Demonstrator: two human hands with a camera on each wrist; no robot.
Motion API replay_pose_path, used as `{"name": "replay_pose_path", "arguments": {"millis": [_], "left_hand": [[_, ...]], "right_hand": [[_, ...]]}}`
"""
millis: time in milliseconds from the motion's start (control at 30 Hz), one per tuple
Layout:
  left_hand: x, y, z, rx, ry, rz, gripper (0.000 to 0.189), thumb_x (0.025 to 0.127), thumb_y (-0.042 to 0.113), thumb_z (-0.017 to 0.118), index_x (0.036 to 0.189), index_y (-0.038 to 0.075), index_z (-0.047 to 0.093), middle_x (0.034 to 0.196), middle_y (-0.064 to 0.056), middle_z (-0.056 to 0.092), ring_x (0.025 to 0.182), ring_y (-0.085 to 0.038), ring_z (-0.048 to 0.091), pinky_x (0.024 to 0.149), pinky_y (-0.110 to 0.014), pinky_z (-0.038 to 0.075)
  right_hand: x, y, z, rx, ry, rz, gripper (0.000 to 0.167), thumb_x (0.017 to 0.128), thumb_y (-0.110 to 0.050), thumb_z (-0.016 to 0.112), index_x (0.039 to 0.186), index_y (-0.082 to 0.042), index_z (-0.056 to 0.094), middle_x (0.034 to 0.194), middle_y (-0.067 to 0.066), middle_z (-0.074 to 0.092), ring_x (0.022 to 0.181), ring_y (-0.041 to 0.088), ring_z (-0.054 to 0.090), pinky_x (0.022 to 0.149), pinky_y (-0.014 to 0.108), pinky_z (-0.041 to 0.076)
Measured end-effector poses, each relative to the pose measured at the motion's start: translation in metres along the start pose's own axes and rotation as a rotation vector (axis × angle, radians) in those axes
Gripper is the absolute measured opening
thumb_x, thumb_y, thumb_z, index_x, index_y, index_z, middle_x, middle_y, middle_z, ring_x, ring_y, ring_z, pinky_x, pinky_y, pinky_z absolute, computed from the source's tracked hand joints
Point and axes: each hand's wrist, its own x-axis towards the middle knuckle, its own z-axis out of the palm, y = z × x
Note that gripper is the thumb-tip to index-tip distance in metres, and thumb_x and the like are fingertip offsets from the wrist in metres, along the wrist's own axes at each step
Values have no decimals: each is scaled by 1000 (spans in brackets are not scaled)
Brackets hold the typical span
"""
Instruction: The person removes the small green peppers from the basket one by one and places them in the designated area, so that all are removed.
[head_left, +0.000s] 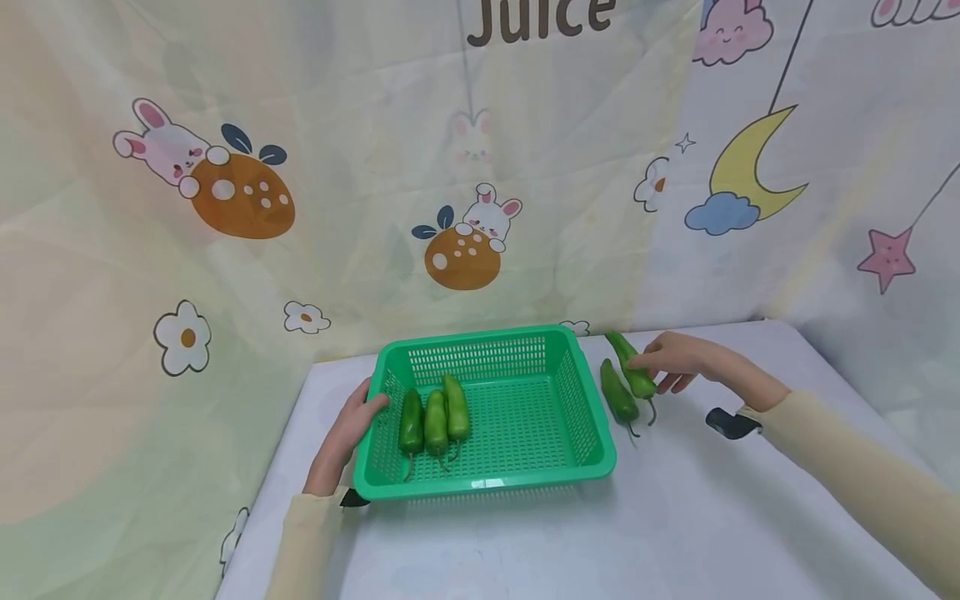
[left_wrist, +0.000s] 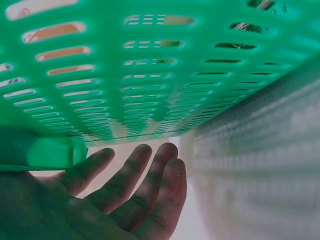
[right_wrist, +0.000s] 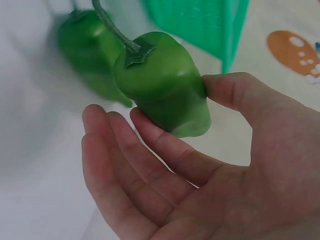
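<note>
Presently, my right hand (head_left: 673, 357) pinches one green pepper (right_wrist: 162, 82): the thumb is at one side of it, the index finger at the other, so these two stand apart only by the width of its body. The remaining fingers (right_wrist: 145, 162) are loosely bent and hold nothing. This pepper is over the right part of the table (head_left: 675, 525), outside the basket (head_left: 487, 482) and just beside a second pepper (head_left: 618, 393); whether it is lifted or touches the table, I cannot tell. My left hand (head_left: 352, 425) holds the basket at its left side, with the thumb over the rim and the fingers outside, below it, fairly straight. Three more peppers (head_left: 436, 425) lie together inside, near that left wall.

I judge the pepper to be light and rather firm, but probably hollow, so a strong squeeze could dent or crack it. Its skin shines and may be slippery, therefore soft pads laid flat are better than nails. The best place to hold is, in my opinion, the thick part of the body, close below the stem (right_wrist: 112, 25). The stem itself is thin and curved, and I would not trust it to carry the weight.
</note>
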Motion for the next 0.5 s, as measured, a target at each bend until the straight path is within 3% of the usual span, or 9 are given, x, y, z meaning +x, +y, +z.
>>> {"name": "replay_pose_path", "arguments": {"millis": [200,500], "left_hand": [[0,0,0,4,-1,0,56,101,22,44,155,12,32,136,-23,54,100,-25,63,77,-30,54],[1,-2,0,5,-4,7,56,101,21,44,154,11,33,137,-23,54,101,-24,62,79,-30,53]], "right_hand": [[14,22,5,-61,2,94,48,98,-43,56,105,3,67,97,13,68,86,29,72,72,40,60],[27,35,19,-139,28,187,49,97,-38,58,110,9,58,93,19,64,78,30,68,68,39,59]]}}
